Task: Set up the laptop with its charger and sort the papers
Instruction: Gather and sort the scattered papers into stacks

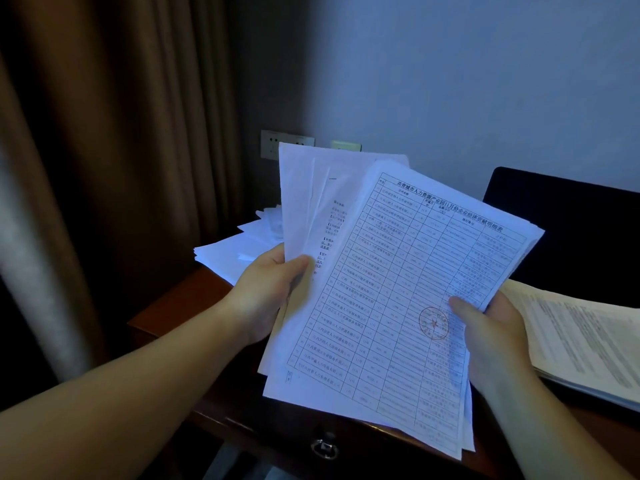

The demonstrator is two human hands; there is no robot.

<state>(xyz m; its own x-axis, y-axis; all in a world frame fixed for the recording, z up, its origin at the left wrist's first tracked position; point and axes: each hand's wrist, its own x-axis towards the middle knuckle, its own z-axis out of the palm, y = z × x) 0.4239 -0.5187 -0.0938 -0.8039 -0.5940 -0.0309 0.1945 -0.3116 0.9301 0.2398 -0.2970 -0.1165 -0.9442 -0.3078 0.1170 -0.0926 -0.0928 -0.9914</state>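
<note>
I hold a fanned sheaf of white papers above the desk. My left hand (273, 289) grips the rear sheets (311, 195), thumb on their front. My right hand (485, 334) pinches the front bundle, whose top sheet is a printed table with a red round stamp (388, 296). Behind, the open laptop (568, 237) shows a dark screen at the right. A loose pile of white papers (235, 251) lies on the desk at the back left. No charger is visible.
A wooden desk (180, 306) with a drawer ring pull (323, 448) stands below. Another stack of printed pages (581, 341) lies at the right, in front of the laptop. Wall sockets (277, 143) sit above the desk's back. A brown curtain (104, 168) hangs at the left.
</note>
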